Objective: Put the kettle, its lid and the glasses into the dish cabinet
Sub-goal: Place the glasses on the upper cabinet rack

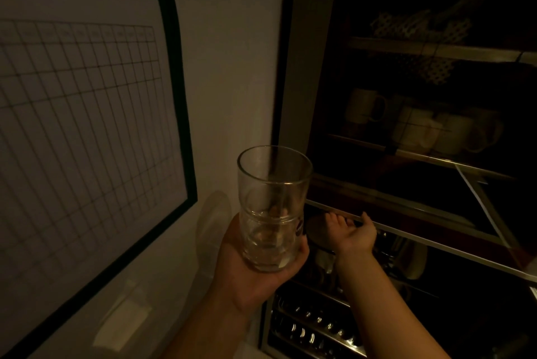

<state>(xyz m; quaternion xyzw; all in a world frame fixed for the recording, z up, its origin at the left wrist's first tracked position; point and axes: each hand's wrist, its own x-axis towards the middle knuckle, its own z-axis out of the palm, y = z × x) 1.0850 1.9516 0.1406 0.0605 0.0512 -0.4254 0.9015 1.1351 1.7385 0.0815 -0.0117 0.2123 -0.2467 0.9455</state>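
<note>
Stacked clear glasses (273, 201) stand upright in my left hand (255, 268), whose fingers curl round the lower glass, just left of the dish cabinet (293, 74). My right hand (353, 232) reaches into the cabinet at a lower level, palm up, fingers hooked over a pale rail (436, 245) of a rack or door edge. A dark round thing (316, 231) lies just left of that hand; I cannot tell what it is. No kettle is recognisable in the dim light.
The cabinet's middle shelf holds several pale mugs (421, 126). A latticed basket (418, 27) sits on the shelf above. Metal rack wires (313, 326) glint at the bottom. A framed grid chart (81, 114) hangs on the wall at left.
</note>
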